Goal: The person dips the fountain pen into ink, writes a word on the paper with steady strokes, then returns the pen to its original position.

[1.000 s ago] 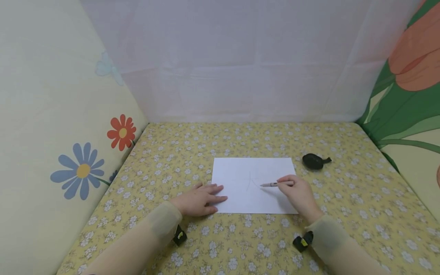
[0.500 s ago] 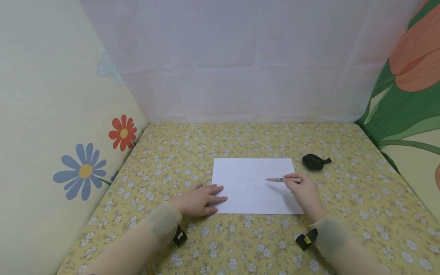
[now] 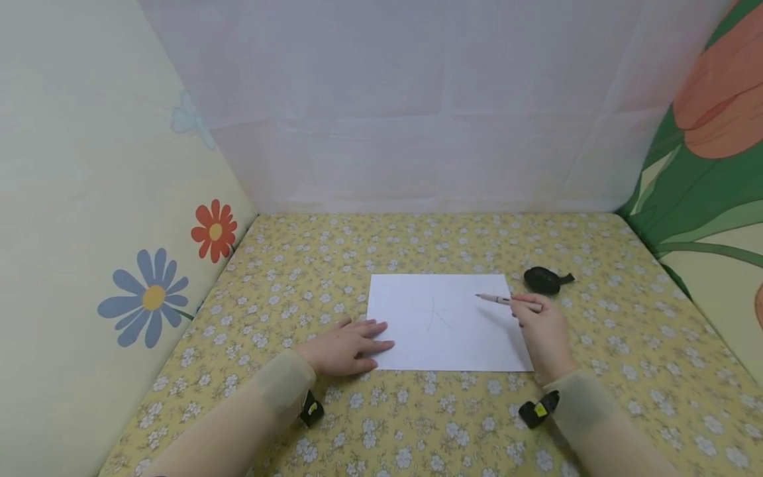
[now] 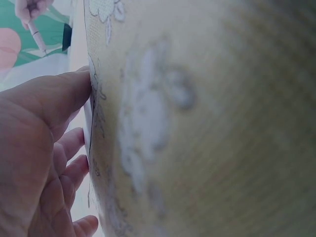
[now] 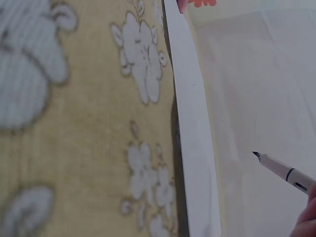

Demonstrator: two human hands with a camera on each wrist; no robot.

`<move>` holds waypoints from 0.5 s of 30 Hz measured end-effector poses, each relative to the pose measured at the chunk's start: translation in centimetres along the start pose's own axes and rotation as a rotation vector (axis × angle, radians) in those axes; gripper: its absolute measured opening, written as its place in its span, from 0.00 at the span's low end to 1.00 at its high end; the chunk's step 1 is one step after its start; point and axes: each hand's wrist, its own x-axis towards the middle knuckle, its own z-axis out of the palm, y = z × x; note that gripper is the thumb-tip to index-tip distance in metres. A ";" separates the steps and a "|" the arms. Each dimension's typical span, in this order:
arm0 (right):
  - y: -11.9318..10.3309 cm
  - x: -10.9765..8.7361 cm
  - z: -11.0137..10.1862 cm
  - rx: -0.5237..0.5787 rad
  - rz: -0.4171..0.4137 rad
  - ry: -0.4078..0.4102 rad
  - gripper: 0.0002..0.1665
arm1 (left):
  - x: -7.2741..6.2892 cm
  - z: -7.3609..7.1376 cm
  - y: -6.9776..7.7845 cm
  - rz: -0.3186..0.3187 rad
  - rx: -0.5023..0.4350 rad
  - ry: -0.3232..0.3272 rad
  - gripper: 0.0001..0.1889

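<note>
In the head view a white sheet of paper [image 3: 471, 344] lies on the table with a few faint thin pen strokes [image 3: 438, 317] near its middle. My left hand [image 3: 346, 346] rests on the paper's left edge, fingers spread. From the left wrist view, the thumb [image 4: 74, 89] lies along that edge. Over the sheet's right side, my right hand [image 3: 544, 334] pinches a pale fountain pen [image 3: 495, 299], its tip pointing left. The right wrist view shows its dark nib [image 5: 256, 154] raised clear of the paper.
A black oval object with a short tab [image 3: 542, 280] lies beyond the right hand, off the paper's right edge. Yellow floral cloth [image 3: 334, 265] covers the table. A pale curtain [image 3: 381, 132] stands behind, with printed panels at both sides. Both wrists wear small black devices [image 3: 538, 409].
My right hand has moved right and farther away with the fountain pen, lifting its nib from the end of the right slanting stroke. The left hand has stayed put on the paper.
</note>
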 end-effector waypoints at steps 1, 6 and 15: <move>0.0 0.1 -0.1 0.017 0.003 0.011 0.23 | 0.0 0.0 0.0 0.000 0.000 0.000 0.27; 0.3 0.6 -0.8 0.026 0.004 0.072 0.23 | 0.0 0.0 0.0 0.000 -0.003 0.003 0.27; 0.9 1.3 -1.6 0.170 0.023 0.149 0.24 | -0.1 -0.1 0.2 0.001 0.001 0.004 0.27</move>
